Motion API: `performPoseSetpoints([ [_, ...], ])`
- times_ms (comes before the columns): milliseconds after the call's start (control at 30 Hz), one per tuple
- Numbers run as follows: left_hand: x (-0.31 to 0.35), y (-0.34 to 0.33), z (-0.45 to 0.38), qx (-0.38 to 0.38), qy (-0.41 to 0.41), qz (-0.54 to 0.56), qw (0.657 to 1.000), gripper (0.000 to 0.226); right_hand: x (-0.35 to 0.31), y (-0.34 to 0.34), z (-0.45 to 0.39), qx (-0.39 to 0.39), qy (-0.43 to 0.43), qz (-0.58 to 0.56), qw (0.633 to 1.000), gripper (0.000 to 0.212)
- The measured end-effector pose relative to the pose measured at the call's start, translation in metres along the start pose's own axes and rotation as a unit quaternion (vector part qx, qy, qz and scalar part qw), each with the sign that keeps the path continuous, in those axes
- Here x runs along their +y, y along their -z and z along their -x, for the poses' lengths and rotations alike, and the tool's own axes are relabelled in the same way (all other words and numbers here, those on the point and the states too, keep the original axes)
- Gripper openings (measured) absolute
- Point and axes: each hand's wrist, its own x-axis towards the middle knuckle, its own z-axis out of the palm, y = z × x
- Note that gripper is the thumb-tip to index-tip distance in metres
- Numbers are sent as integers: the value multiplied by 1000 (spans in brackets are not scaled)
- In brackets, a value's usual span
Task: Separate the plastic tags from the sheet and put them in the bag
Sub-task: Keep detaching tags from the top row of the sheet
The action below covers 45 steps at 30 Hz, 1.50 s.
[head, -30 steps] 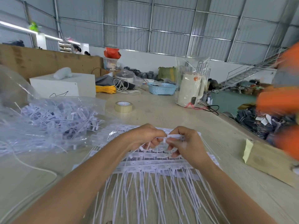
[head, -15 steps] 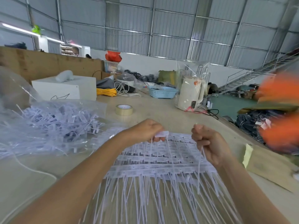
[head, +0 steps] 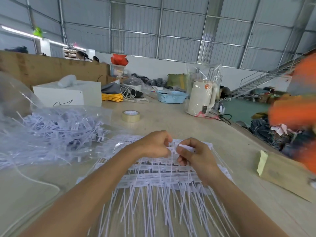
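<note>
A sheet of white plastic tags [head: 153,178] with long thin tails lies on the table in front of me. Over its far edge my left hand [head: 153,146] pinches the sheet's top strip. My right hand [head: 193,154] is close beside it, fingers curled round loose white tags whose tails hang down. A clear plastic bag [head: 51,132] holding several separated tags lies to the left, its mouth facing the sheet.
A tape roll [head: 130,115] sits beyond the sheet. Farther back stand a white box [head: 68,94], a blue basket [head: 171,96] and a bagged cream kettle [head: 201,98]. A brown envelope [head: 287,175] lies at right, near a blurred person in orange [head: 297,110].
My right hand, which had pulled away to the right with a tag, has come back beside my left hand at the sheet's far edge.
</note>
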Motion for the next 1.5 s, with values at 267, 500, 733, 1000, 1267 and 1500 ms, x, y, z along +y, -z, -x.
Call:
performPoseSetpoints([
  [267, -5, 2, 0, 7, 9, 122, 992, 34, -3, 1, -1, -33, -7, -16, 999, 8],
  [500, -1, -7, -4, 25, 22, 198, 980, 26, 1, -4, -1, -2, 8, 64, 998, 10],
  [733, 4, 2, 1, -31, 98, 318, 942, 37, -2, -9, 3, 81, 182, 194, 961, 18],
  [1000, 10, 13, 7, -63, 69, 307, 947, 35, -2, 5, -8, 175, 34, 63, 982, 8],
  [1267, 3, 15, 3, 34, 46, 205, 977, 35, -9, 48, -17, 206, -37, -272, 939, 8],
  [1500, 9, 5, 10, -61, 8, 122, 991, 42, -19, 28, -6, -36, -150, -235, 960, 9],
])
